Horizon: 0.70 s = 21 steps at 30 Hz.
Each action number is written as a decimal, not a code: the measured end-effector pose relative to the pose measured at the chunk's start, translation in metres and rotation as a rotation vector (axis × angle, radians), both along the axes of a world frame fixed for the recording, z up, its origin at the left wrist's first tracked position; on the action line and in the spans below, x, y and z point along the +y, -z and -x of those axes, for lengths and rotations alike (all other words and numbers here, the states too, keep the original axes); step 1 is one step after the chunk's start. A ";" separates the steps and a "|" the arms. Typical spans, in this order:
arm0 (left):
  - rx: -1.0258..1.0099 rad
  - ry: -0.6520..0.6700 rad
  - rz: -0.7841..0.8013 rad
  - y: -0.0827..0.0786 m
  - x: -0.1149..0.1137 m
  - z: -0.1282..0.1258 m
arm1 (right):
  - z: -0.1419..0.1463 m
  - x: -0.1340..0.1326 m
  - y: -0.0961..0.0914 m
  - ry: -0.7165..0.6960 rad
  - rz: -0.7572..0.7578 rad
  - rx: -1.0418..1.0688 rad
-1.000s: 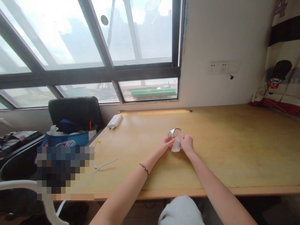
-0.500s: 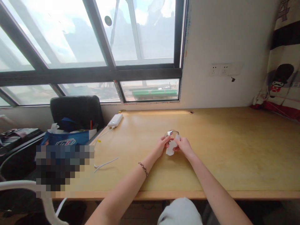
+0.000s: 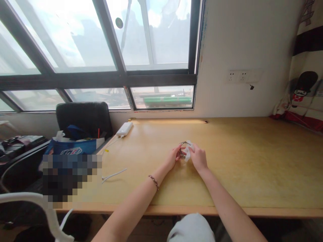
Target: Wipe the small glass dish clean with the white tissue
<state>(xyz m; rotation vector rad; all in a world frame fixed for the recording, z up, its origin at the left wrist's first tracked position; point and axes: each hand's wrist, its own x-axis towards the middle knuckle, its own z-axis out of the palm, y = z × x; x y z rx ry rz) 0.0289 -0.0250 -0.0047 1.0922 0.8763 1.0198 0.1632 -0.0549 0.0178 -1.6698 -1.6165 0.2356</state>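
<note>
My left hand (image 3: 173,158) is closed on the left side of a small, shiny ring-shaped object (image 3: 181,153) with a dark, metallic-looking rim; its exact kind is too small to tell. In my right hand (image 3: 199,157), a crumpled white tissue (image 3: 187,155) is pinched and pressed against the right side of that object. Both hands are just above the wooden table, near its middle, and they partly cover the object. A braided bracelet (image 3: 153,182) circles my left wrist.
A white power bank (image 3: 124,129) with a white cable (image 3: 114,175) lies along the left edge of the table (image 3: 257,161). Beyond that edge are a black chair (image 3: 84,116) and a blue bag (image 3: 65,148). A white curved tube (image 3: 24,198) crosses the lower left.
My right hand has drawn the tissue up and around the right side of the ring-shaped object, so less of it hangs below. My left hand keeps its hold, and the view has shifted slightly.
</note>
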 end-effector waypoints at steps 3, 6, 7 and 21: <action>-0.006 0.024 0.011 -0.001 0.000 0.001 | 0.001 0.004 0.003 -0.025 -0.047 0.242; 0.008 0.049 0.010 -0.002 0.000 0.002 | 0.002 0.011 0.009 -0.081 0.016 0.528; 0.011 0.053 0.004 -0.002 0.000 0.002 | 0.003 0.013 0.011 -0.108 0.062 0.599; 0.058 -0.110 -0.063 -0.002 -0.005 -0.001 | 0.000 0.016 0.015 -0.021 0.347 0.091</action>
